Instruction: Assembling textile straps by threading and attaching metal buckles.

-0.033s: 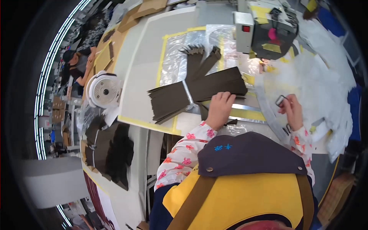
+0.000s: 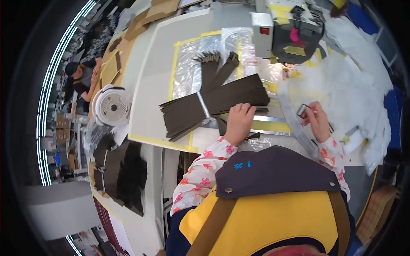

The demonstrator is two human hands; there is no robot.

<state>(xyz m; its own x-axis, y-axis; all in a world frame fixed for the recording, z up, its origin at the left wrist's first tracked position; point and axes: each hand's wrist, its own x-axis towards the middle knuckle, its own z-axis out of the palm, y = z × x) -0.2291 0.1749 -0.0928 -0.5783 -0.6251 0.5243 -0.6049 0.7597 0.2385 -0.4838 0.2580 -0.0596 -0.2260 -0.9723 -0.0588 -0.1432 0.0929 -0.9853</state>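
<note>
My left hand (image 2: 240,126) is closed at the near edge of a tied bundle of dark brown strips (image 2: 235,94). Its fingers press together on a strip at that edge; the palm side is hidden. A pale tie (image 2: 203,105) wraps round the bundle, which lies across a second sheaf of brown strips (image 2: 210,72). Off to the right, above the table, my right hand (image 2: 318,123) pinches a small dark rectangular metal ring (image 2: 302,110). Under the left hand run shiny metal rulers (image 2: 270,119) with yellow tape between them.
A grey machine (image 2: 297,40) with a red switch stands at the back. White plastic sheeting (image 2: 363,94) heaps up on the right. A white fan (image 2: 113,106) and another tied brown bundle (image 2: 112,164) are on the left. A co-worker (image 2: 83,79) sits at the far left.
The whole view has shifted slightly, so things appear a little farther left. Both hands keep nearly the same pose and hold.
</note>
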